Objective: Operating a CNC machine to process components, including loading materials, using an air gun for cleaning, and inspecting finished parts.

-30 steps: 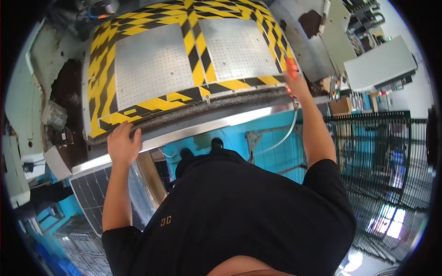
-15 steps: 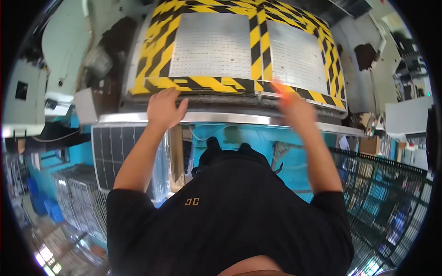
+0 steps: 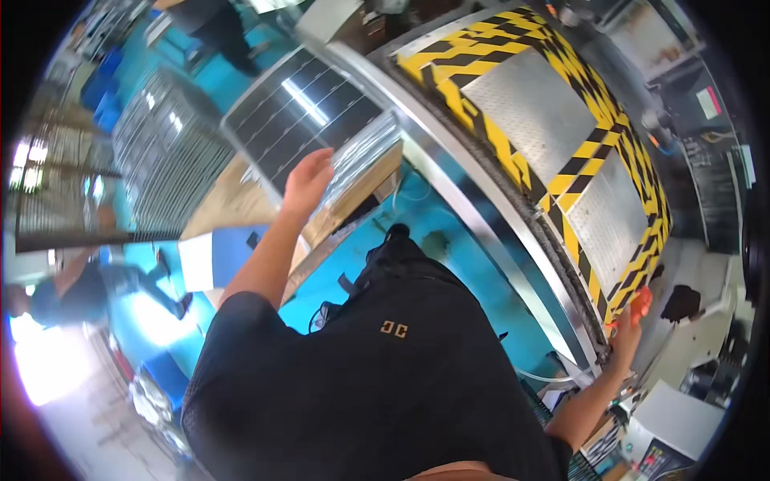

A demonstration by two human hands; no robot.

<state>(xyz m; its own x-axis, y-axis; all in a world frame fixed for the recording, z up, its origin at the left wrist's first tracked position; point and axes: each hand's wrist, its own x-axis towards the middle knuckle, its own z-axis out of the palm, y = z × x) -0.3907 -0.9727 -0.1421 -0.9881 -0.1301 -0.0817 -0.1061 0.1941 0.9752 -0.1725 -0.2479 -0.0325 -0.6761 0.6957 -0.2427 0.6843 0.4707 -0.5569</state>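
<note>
My left hand [image 3: 308, 181] is raised over the near corner of a stack topped by a dark solar panel [image 3: 314, 111]. Its fingers are extended and nothing shows in them; whether they touch the panel I cannot tell. Far to the right, my right hand [image 3: 625, 340] grips a small orange object [image 3: 639, 304], too blurred to name. This hand is at the right end of a metal platform [image 3: 532, 108] edged with yellow and black striped tape.
A metal rail [image 3: 489, 232] runs along the platform's near edge. The panel stack rests on a wooden pallet [image 3: 353, 200]. Two people, one in dark clothes [image 3: 215, 28] and one in grey [image 3: 104, 293], are off to the left, near stacked framed panels [image 3: 164, 148].
My view has swung left, bringing the panel stack in front of me. My left hand has left the platform's edge for the panel. The right hand still has the orange object.
</note>
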